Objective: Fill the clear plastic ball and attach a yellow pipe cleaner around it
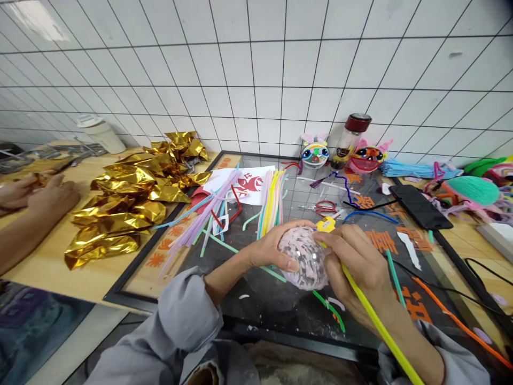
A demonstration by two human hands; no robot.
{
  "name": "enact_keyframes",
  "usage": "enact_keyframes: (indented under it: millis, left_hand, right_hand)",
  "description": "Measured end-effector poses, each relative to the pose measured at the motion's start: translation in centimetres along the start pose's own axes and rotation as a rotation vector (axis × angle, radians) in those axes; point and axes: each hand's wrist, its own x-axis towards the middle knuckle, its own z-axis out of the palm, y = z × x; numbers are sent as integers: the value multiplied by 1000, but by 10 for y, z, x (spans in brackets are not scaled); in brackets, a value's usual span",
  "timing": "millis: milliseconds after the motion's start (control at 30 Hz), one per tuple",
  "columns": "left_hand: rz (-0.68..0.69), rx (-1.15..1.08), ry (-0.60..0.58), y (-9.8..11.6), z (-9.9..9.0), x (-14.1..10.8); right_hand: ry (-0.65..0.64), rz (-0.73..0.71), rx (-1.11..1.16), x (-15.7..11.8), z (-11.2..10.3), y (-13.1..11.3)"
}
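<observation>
A clear round ball partly covered in pale pink fuzzy strands (303, 258) is held above the dark framed board. My left hand (276, 250) wraps round its left side, thumb across the front. Closed in a pinch, my right hand (355, 262) grips a long yellow pipe cleaner (379, 323), with its fingertips at the ball's upper right. The yellow strand runs from the ball down toward the lower right. Just behind the ball lies a yellow paper piece (326, 223). Red-handled scissors (325, 207) rest farther back.
Pipe cleaner bundles (272, 200) and a paper with a red print (250, 184) lie behind the left hand. Gold foil (132, 187) and another person's hands (44, 193) are left. Two decorated heads (315, 152), a bottle (352, 139) and a black phone (420, 206) stand or lie beyond.
</observation>
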Motion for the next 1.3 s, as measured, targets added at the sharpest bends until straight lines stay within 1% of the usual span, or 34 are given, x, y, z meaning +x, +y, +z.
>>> enact_keyframes:
  millis: [500,600,667,733,900,967,1033,1100,1167,1200,1300]
  left_hand:
    - [131,274,14,-4,-3,3]
    - [137,288,13,-5,-4,3]
    - [138,292,15,-5,-4,3]
    - [141,304,30,-5,-5,3]
    - [102,285,39,-3,-6,3]
    - [79,257,32,-2,-6,2]
    - [63,212,28,-3,-5,1]
    - [66,151,26,-5,-4,0]
    - [90,106,38,-7,-3,0]
    - [104,90,48,-8,-3,-1]
    - [112,52,64,-11,-3,-1]
  right_hand:
    - [-62,45,-108,-3,-1,-10]
    - [-78,52,-93,-2,-2,-9]
    - [-95,65,-42,1,-6,-8]
    - [-146,76,26,4,-13,-6]
    - [-376,121,145,9,-32,4]
    - [-432,132,174,7,-33,13]
    - [-500,79,206,3,-31,24]
    - [-479,85,218,-2,-25,35]
    - [-420,83,242,-7,-18,43]
    - [-390,81,248,-9,-14,45]
    - [-357,80,240,-11,-7,45]
